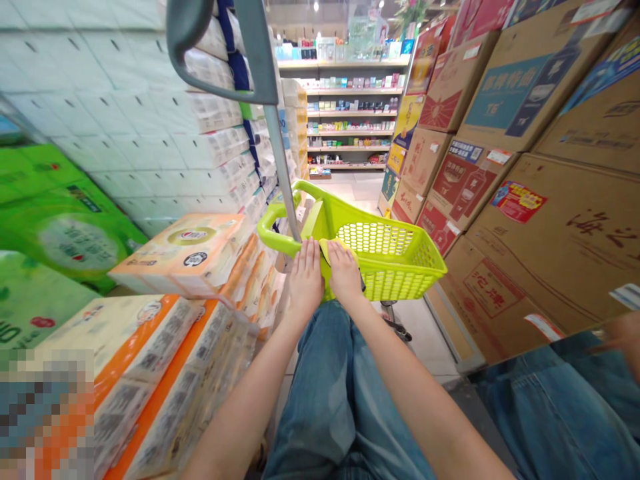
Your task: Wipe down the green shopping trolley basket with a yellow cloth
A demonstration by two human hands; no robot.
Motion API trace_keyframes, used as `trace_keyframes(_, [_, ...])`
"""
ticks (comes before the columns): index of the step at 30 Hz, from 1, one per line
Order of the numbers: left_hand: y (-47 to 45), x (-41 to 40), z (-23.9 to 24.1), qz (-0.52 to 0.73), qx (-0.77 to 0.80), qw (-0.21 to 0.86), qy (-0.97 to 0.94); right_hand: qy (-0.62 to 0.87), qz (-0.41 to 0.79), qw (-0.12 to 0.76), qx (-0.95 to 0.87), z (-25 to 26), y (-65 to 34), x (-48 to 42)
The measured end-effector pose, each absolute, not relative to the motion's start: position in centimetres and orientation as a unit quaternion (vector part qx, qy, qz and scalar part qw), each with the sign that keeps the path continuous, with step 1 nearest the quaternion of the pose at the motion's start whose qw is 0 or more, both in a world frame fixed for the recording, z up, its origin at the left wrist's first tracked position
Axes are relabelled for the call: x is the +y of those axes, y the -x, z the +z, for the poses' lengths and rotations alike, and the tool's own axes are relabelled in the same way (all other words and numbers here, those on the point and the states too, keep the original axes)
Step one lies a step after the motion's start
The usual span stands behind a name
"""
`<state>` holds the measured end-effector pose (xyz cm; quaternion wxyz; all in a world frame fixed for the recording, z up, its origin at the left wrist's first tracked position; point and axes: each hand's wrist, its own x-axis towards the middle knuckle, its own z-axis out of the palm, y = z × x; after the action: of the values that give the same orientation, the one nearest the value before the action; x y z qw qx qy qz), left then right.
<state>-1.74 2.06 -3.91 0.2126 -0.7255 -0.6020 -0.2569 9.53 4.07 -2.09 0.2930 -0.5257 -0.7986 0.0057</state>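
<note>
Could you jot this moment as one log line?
Left hand: flat against green basket | Right hand: on apparent yellow cloth, basket's near side | Nearby: stacked cartons, wrapped packs

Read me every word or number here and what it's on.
"100%" on the orange-and-white tissue pack
"郎牌特曲" and "T6" on the blue-panelled carton
"海之" on the large carton
"沱牌" on the carton below
Lime-green shopping basket: none visible
Remaining lettering: too small or blurred
</note>
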Motion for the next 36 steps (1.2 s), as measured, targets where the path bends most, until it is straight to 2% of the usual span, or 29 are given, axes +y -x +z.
trace_keyframes(12, [1.7, 1.8, -3.7, -0.267, -0.592, 0.205, 0.732, 0.636, -0.122, 0.255, -0.718, -8.5, -22.8, 4.5])
trace_keyframes(18, [1.6, 1.9, -3.7, -0.269, -0.593, 0.198, 0.733, 0.676, -0.078, 0.253, -0.688, -7.1, -18.7, 4.5])
trace_keyframes(23, [1.7, 2.0, -3.8, -0.265, -0.599, 0.201, 0.729, 0.565, -0.023, 0.285, -0.774, -3.5, -9.9, 3.9])
trace_keyframes(26, [1.8, 2.0, -3.8, -0.258, -0.6, 0.205, 0.729, 0.547, -0.008, 0.295, -0.784, -2.5, -7.9, 3.6])
trace_keyframes(36, [1.5, 1.8, -3.7, -0.269, -0.597, 0.198, 0.729, 0.608, -0.099, 0.269, -0.74, -7.9, -19.7, 4.1])
